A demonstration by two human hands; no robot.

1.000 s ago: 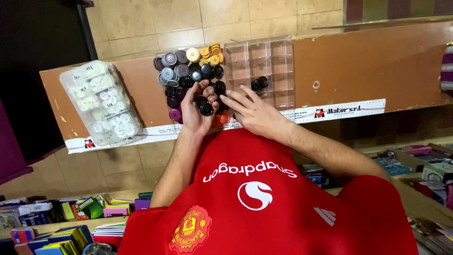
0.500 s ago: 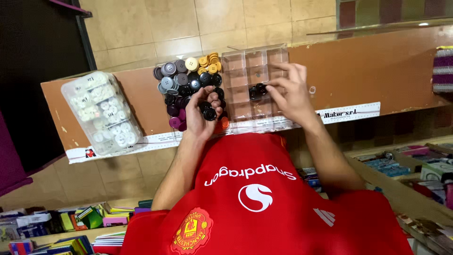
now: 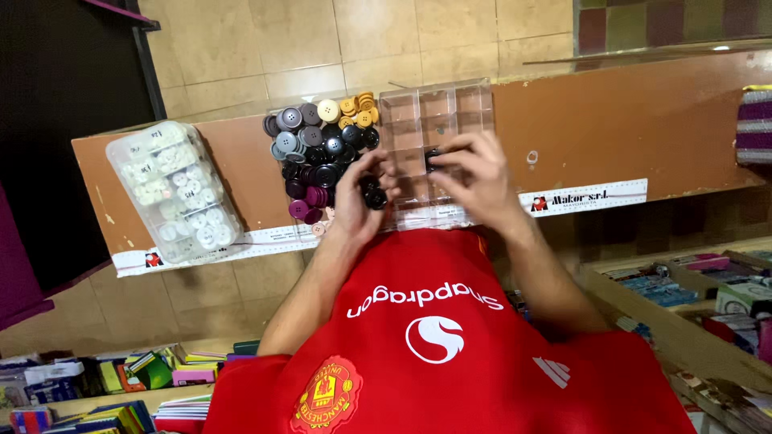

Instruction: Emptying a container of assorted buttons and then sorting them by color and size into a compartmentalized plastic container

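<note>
A pile of loose buttons (image 3: 322,149) in black, grey, purple, mustard and cream lies on the brown wooden counter (image 3: 611,120). My left hand (image 3: 354,197) rests at the pile's near right edge, fingers curled around black buttons. To the right of the pile sits a clear plastic organiser (image 3: 438,104) with many small square compartments. My right hand (image 3: 474,177) hovers over its middle rows, fingertips pinched on a dark button (image 3: 433,157). My hands hide the organiser's near rows.
A closed clear box of white buttons (image 3: 173,193) sits on the counter's left end. A white measuring strip (image 3: 587,197) runs along the counter's front edge. Shelves of coloured packets (image 3: 129,378) and boxes (image 3: 724,281) stand below. A striped cloth (image 3: 754,124) lies at far right.
My right hand left the button pile, reached right over the organiser, then drew back to its middle rows. My left hand stayed at the pile's edge.
</note>
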